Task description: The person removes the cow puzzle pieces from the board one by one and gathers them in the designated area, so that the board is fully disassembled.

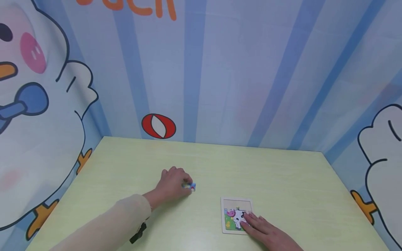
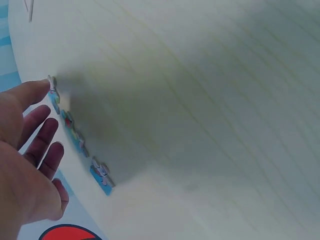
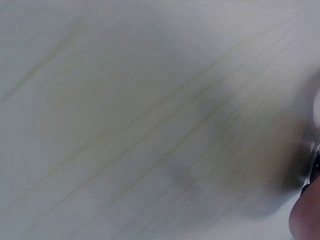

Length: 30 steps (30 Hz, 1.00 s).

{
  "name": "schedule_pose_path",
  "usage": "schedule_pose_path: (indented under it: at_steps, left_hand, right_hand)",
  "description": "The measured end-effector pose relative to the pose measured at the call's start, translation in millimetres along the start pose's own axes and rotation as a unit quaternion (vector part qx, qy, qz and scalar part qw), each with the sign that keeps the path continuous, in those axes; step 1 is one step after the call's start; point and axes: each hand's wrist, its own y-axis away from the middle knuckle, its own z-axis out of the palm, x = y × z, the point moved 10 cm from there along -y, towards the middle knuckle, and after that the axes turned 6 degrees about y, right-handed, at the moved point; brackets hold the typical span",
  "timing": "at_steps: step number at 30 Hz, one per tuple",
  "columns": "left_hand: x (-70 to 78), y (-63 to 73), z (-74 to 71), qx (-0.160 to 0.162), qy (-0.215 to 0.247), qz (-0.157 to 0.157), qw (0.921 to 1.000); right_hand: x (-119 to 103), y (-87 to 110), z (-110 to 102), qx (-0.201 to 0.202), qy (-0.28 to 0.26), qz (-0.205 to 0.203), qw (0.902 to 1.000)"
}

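My left hand (image 1: 172, 183) reaches over the table, its fingers loosely bent around small colourful puzzle pieces (image 1: 193, 187) that its fingertips partly hide. In the left wrist view, three puzzle pieces (image 2: 74, 132) lie in a slanting row on the tabletop. There the thumb (image 2: 35, 91) meets the topmost piece, while the other fingers sit behind it, spread a little. My right hand (image 1: 267, 232) lies with straight fingers across the right side of a framed cow puzzle (image 1: 227, 225). The board's lower part shows the cow; its upper part is bare.
The pale yellow table (image 1: 282, 184) stretches around both hands. Behind it hangs a blue striped backdrop (image 1: 220, 69) with white cartoon figures at each side. A pale corner of the board (image 2: 29, 10) shows at the top of the left wrist view.
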Motion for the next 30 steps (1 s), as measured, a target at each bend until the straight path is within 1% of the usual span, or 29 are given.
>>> schedule_pose_path:
  at_steps: [3,5,7,9,12,15,18,25,28,30]
  left_hand:
    - [5.7,0.4,-2.7,-0.001,-0.004,0.008,1.0]
    - [12.3,0.8,-3.2,-0.005,-0.003,0.015,0.9999]
    - [19.8,1.1,-0.9,-0.014,0.003,0.023,0.9996]
    - [27.4,1.4,4.5,-0.025,0.008,0.029,0.9992]
    - [37.9,0.9,17.1,-0.039,0.009,0.039,0.9984]
    - [49.6,1.1,28.6,-0.05,0.003,0.052,0.9974]
    - [63.5,2.4,36.4,-0.059,0.0,0.07,0.9958]
    - [93.1,4.0,50.8,-0.084,-0.01,0.097,0.9917]
    - [101.4,3.5,58.1,-0.091,-0.014,0.108,0.9899]
    - [104.4,3.4,63.0,-0.095,-0.017,0.112,0.989]
  right_hand:
    - [-1,0.5,0,0.004,0.004,-0.001,1.0]
    - [-1,0.8,0,0.005,0.006,-0.002,1.0]
    - [-1,0.5,0,0.007,0.009,-0.003,0.9999]
    - [-1,-0.5,1,0.006,0.009,-0.003,0.9999]
    - [-1,-2.5,2,0.001,0.009,0.002,1.0]
    - [-1,-3.4,3,-0.008,0.002,0.012,0.9999]
    - [0,-3.7,3,-0.013,-0.001,0.019,0.9997]
    - [-1,-3.5,2,0.0,0.019,0.001,0.9998]
    - [-3,-3.3,2,0.001,0.016,-0.007,0.9999]
    - [-5,-4.2,1,0.005,0.016,-0.018,0.9997]
